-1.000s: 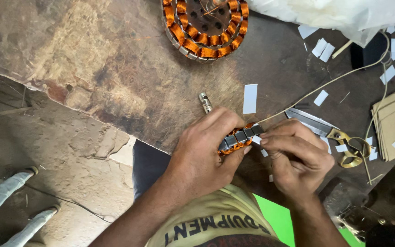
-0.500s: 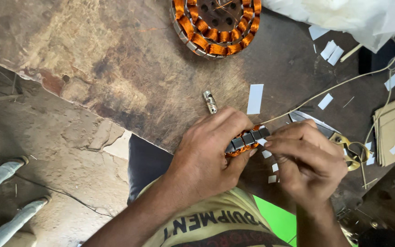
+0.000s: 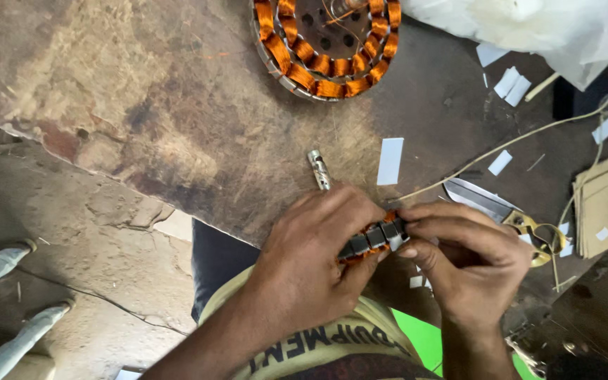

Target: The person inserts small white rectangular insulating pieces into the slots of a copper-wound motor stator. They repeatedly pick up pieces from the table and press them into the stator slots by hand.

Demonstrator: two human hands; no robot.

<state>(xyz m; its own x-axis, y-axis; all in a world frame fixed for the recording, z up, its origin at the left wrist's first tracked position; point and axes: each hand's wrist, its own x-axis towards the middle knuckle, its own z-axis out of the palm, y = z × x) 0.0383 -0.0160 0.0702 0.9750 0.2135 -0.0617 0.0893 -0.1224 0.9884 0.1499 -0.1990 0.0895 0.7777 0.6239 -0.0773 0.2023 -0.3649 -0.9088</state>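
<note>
I see the left hand [image 3: 311,271] wrapped tight around a small stator segment [image 3: 373,239] (grey steel teeth, copper winding beneath), held just above the table [image 3: 177,91] edge. The right hand [image 3: 469,264] pinches its far end, fingertips closed. Beyond the grip lie scissors [image 3: 508,211], a white paper strip [image 3: 390,160], a metal sleeve [image 3: 319,169].

Both hands have shifted right relative to the scissors [image 3: 508,211]: right hand [image 3: 469,264] now overlaps their handle, and its fingertips [image 3: 416,219] pinch closer onto the wound stator segment [image 3: 374,239].
</note>
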